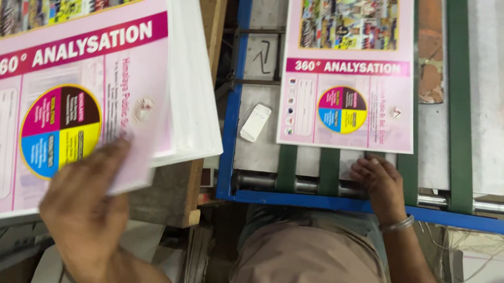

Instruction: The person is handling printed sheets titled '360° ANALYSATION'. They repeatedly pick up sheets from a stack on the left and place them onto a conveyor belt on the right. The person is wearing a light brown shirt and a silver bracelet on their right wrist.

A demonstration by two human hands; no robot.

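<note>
— Well, what does the head view show of the printed sheets?

— Two lots. On the left a stack of pink sheets (80, 67) lies tilted on a wooden surface (178, 184), white edges fanned along its right side. The top sheet carries a photo collage in a yellow frame, a magenta band with white lettering, and a circle split into four quarters: magenta, brown, yellow and blue. One single sheet (351, 67) of the same print lies flat on the machine bed (494, 128), upright to the viewer.

— And the hands?

— The left hand (88, 204) is on the lower part of the stack, fingers bent over the corner of the top sheet, which it pinches and lifts slightly. The right hand (379, 184) rests just below the single sheet's bottom edge, fingertips touching it, fingers curled and holding nothing; a metal bangle (398, 225) sits on its wrist.

— What else is around?

— A blue frame (385, 211) borders the bed. Green belts (458, 104) run along it; I count four strips near the front, crossing a metal roller (477, 206). One small white flat box (255, 122) lies left of the single sheet, apart from it. The right hand covers part of the roller.
</note>
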